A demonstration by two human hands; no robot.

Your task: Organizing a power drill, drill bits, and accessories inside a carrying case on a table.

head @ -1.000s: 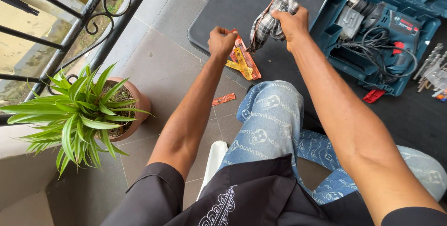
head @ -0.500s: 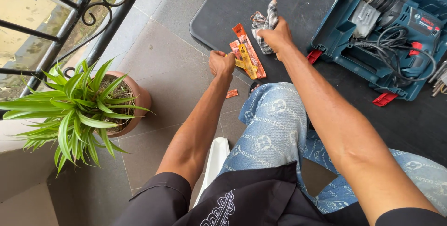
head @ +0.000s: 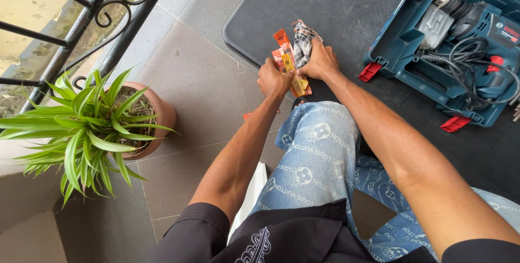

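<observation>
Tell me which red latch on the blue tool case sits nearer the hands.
The left red latch, at the blue tool case's near corner beside the right hand; the other latch lies farther right.

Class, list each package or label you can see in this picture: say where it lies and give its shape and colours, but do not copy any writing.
Orange sachets: long, narrow packets at the near edge of the dark mat, beside the left hand.
Yellow sachet: a narrow strip lying among the orange ones.
Tool case: open blue box with red latches, on the right, holding a drill.
Drill label: small red patch on the drill's body.
</observation>
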